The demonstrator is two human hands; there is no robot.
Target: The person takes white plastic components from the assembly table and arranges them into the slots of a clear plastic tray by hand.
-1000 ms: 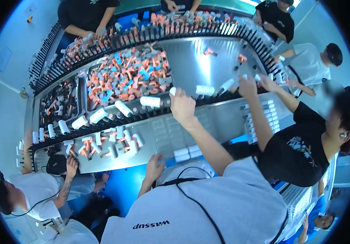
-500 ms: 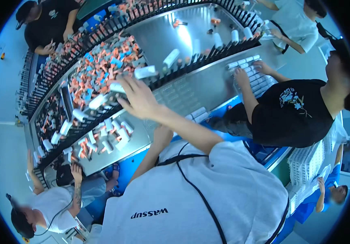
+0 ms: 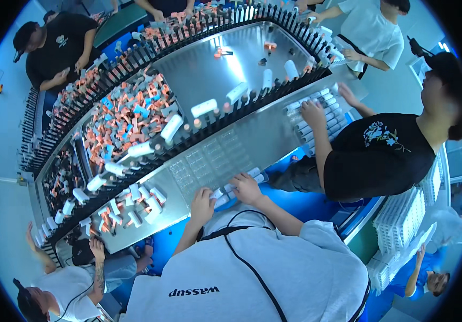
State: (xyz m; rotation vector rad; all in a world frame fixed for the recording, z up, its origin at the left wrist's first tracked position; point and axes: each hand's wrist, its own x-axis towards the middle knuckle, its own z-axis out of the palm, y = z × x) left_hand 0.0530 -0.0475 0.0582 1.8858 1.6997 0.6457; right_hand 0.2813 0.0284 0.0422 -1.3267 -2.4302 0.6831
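R hand (image 3: 245, 188) came down off the pegs (image 3: 221, 124) to join L hand (image 3: 203, 206); fingers bent over white tubes (image 3: 218, 194) at desk's (image 3: 263, 144) near edge, can't tell if pinching. Tubes might roll off if nudged my way. Beyond: see-thru tray (image 3: 188, 170) w/ moulded cells, metal tray (image 3: 198, 72) w/ few orange pcs (image 3: 269, 45).

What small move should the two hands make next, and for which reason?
Perhaps the right hand should gently align the white cylinders while the left hand steadies them: both hands are on or beside these pieces, which lie by the near edge of the metal table.
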